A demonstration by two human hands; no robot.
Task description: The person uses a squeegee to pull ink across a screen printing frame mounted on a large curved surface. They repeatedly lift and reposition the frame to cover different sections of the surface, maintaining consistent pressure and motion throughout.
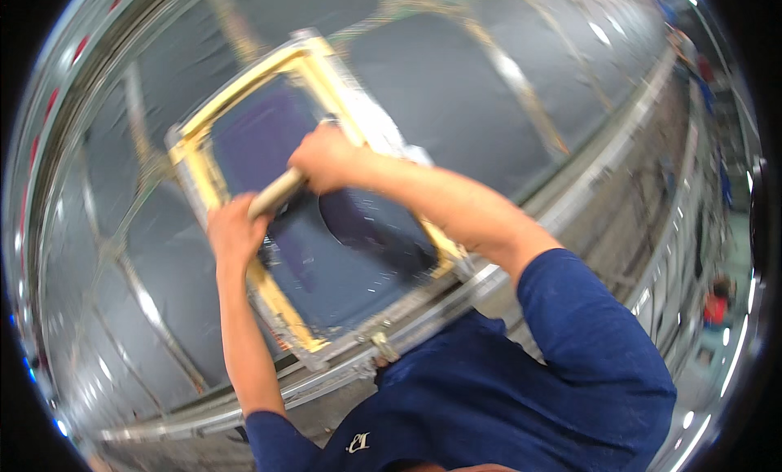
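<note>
A screen printing frame [356, 105] with yellow-taped inner edges lies at a slant over the long dark table. Across its mesh runs a squeegee [277, 193] with a pale wooden handle. My left hand [236, 232] is closed round the handle's left end, beside the frame's left side. Farther to the right, my right hand [326, 158] wraps the other end of the handle. The squeegee's blade is mostly hidden under the handle and hands. Dark ink [391, 244] is smeared over the mesh on my side of the squeegee, with a purplish area beyond it.
Dark sheets [444, 89] with light, patchy strips between them cover the long table. A metal rail [570, 207] runs along the near edge, where the frame's near end rests. Another person [688, 52] stands far off to the right, beside the table. A red object [715, 307] is at the right.
</note>
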